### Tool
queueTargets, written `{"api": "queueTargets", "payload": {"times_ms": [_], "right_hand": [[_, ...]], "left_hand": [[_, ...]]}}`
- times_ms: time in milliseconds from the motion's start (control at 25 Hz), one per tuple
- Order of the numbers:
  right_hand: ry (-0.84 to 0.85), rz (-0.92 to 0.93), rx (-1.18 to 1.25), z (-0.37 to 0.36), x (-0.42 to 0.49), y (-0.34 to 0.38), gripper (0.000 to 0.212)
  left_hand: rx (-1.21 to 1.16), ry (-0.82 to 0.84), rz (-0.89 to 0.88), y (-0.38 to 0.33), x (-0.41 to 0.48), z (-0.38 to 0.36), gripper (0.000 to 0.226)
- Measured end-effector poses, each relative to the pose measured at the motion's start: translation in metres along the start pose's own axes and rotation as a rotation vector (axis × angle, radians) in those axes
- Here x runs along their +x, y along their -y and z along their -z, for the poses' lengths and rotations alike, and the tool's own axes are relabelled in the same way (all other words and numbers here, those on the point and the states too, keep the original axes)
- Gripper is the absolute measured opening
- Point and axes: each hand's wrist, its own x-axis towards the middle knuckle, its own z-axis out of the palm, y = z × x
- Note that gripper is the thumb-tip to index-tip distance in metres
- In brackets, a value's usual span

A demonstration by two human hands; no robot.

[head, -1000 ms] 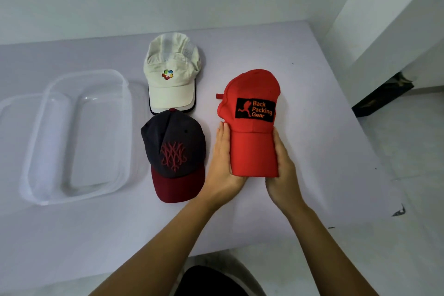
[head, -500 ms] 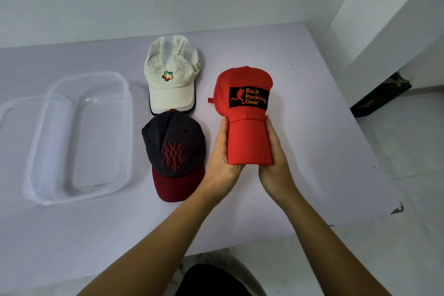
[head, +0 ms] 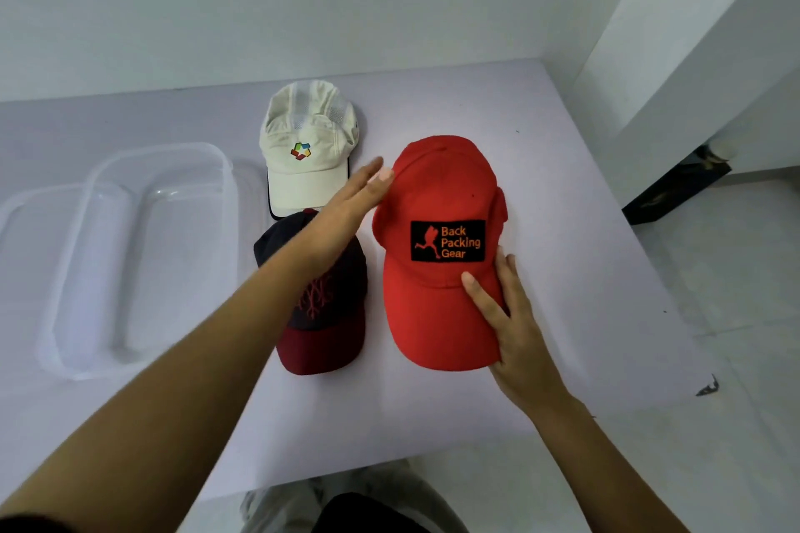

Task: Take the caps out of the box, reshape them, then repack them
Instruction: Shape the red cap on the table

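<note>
A red cap (head: 437,195) with a black "Back Packing Gear" patch lies on the table, brim toward me. My right hand (head: 506,316) grips the right side of its brim. Flat and with fingers together, my left hand (head: 350,203) reaches across the dark cap and touches the red cap's left crown. A white cap (head: 307,147) with a coloured logo lies behind. The dark navy cap (head: 320,316) with a maroon brim sits left of the red one, partly hidden by my left forearm. The clear plastic box (head: 104,264) stands empty at the left.
The pale table (head: 562,273) ends near me and at the right, where a white floor drops away. A white wall runs behind, and a white pillar with a dark object (head: 675,186) at its base stands at the right.
The red cap was held up by its brim in both hands; now it lies on the table with its brim spread wide. My left hand has left the brim and moved to the crown.
</note>
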Motion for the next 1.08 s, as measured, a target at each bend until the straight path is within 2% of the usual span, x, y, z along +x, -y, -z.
{"api": "queueTargets", "payload": {"times_ms": [40,120,200,320,360,400,480,520,560,680,760,840,920,1000,1080], "right_hand": [[0.008,0.007,-0.017,0.001,0.002,0.001,0.057],[0.020,0.008,-0.042,0.003,0.004,0.001,0.062],[0.048,0.010,-0.085,0.003,0.003,0.001,0.068],[0.229,-0.115,-0.070,0.005,0.002,0.004,0.097],[0.261,-0.194,0.007,0.008,0.004,0.005,0.096],[0.210,-0.242,0.088,0.012,0.008,0.005,0.088],[-0.083,-0.269,0.177,0.023,0.024,0.008,0.064],[-0.185,-0.303,0.250,0.029,0.036,0.012,0.056],[-0.211,-0.345,0.361,0.035,0.050,0.017,0.050],[-0.054,-0.409,0.787,0.039,0.083,0.028,0.044],[-0.014,-0.447,0.937,0.039,0.094,0.023,0.041],[-0.014,-0.504,0.916,0.032,0.097,0.011,0.028],[-0.015,-0.587,0.781,0.019,0.096,-0.005,0.019],[-0.011,-0.658,0.692,0.003,0.093,-0.020,0.020],[-0.005,-0.705,0.669,-0.012,0.092,-0.034,0.026]], "left_hand": [[0.014,0.096,0.030,-0.003,0.008,0.003,0.072],[-0.032,0.181,0.072,-0.007,0.012,0.003,0.046],[-0.215,0.119,0.093,-0.010,0.011,-0.002,0.035],[-0.389,-0.045,0.072,-0.004,0.011,-0.005,0.033],[-0.394,-0.085,0.061,-0.002,0.010,-0.005,0.034],[-0.389,-0.107,0.050,-0.001,0.009,-0.007,0.034],[-0.372,-0.093,0.031,-0.004,0.007,-0.011,0.031],[-0.357,-0.070,0.027,-0.008,0.005,-0.016,0.030],[-0.338,-0.048,0.019,-0.012,0.004,-0.023,0.029],[-0.367,-0.040,-0.029,-0.019,0.006,-0.045,0.027],[-0.401,-0.063,-0.039,-0.014,0.012,-0.047,0.028],[-0.243,-0.100,0.001,-0.001,0.019,-0.041,0.033],[0.070,-0.175,0.080,0.019,0.026,-0.037,0.042],[0.306,-0.245,0.183,0.035,0.031,-0.041,0.044],[0.403,-0.263,0.234,0.049,0.038,-0.047,0.045]]}}
